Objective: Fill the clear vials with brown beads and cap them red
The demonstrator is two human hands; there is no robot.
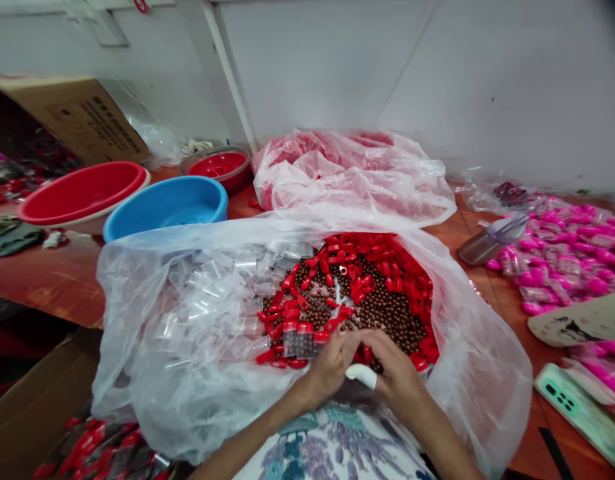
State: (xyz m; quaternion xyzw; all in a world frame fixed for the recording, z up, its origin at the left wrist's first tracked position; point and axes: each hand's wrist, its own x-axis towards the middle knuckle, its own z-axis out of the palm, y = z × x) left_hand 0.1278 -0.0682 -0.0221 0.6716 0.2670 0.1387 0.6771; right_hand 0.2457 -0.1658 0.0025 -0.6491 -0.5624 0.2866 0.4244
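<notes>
My left hand [331, 365] and my right hand [395, 370] meet at the near edge of an open plastic bag [467, 373]. Both sets of fingers are curled inward, and what they hold is hidden. A white cover [361, 376] wraps my right thumb. Just beyond my fingers lie small brown beads [392, 313] among red plastic caps [417, 293]. Beside my left hand are clear little containers [297, 343] with red tops and dark beads inside. Clear plastic tubes [202, 303] fill the bag's left part.
Behind the bag stand a blue basin [167, 203], a red basin [82, 193] and another plastic bag [352, 173] of red pieces. On the right are pink packed items [572, 247], a tumbler [582, 320] and a phone [577, 413]. A cardboard box [82, 117] sits at far left.
</notes>
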